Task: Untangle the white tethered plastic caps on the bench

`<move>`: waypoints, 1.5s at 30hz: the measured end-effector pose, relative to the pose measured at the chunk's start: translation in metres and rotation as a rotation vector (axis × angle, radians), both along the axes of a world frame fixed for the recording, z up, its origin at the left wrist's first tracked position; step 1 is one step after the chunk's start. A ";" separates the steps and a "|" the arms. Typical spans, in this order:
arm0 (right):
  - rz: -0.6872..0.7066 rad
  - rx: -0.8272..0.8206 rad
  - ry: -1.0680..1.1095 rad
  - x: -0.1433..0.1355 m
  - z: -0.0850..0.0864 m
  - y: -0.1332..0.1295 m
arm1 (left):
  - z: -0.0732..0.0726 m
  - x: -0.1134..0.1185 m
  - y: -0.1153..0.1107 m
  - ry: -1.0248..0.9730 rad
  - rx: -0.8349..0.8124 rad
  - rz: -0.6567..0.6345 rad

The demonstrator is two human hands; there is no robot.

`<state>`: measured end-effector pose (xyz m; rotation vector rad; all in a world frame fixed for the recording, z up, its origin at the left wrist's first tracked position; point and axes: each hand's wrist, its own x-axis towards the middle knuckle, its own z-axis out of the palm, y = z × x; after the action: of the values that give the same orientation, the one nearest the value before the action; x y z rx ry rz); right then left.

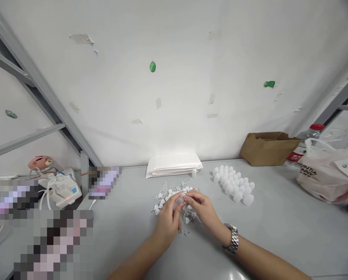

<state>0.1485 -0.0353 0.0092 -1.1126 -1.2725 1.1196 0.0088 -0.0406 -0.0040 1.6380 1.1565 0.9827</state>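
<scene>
We pinch one small clear bottle (180,201) between left hand (168,221) and right hand (203,210), both grips closed on it. Right of the grip a cluster of finished bottles (234,186) stands; under it many loose caps (169,194) remain, so we judge ourselves roughly midway.

— What did the hands have between them?
— A small clear plastic piece (180,201), pinched at the fingertips just above the grey table, too blurred to make out further.
— And under them?
— A loose heap of small white caps with thin loops (166,196), scattered near the table's middle, partly covered by the fingers.
</scene>
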 end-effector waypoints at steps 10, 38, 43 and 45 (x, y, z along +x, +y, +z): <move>0.028 -0.046 0.111 -0.003 -0.006 -0.004 | -0.005 -0.001 0.002 -0.024 -0.091 -0.016; -0.079 0.282 -0.170 0.006 -0.003 -0.012 | 0.009 0.002 0.006 -0.317 -0.247 -0.055; -0.096 0.288 -0.210 0.005 -0.004 -0.012 | 0.007 0.002 0.006 -0.296 -0.233 -0.047; -0.089 0.300 -0.221 0.004 -0.004 -0.013 | 0.007 0.002 0.006 -0.271 -0.217 -0.042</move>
<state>0.1526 -0.0482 0.0049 -1.0735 -1.4914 0.7249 0.0104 -0.0343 0.0029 1.3083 1.0030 0.9812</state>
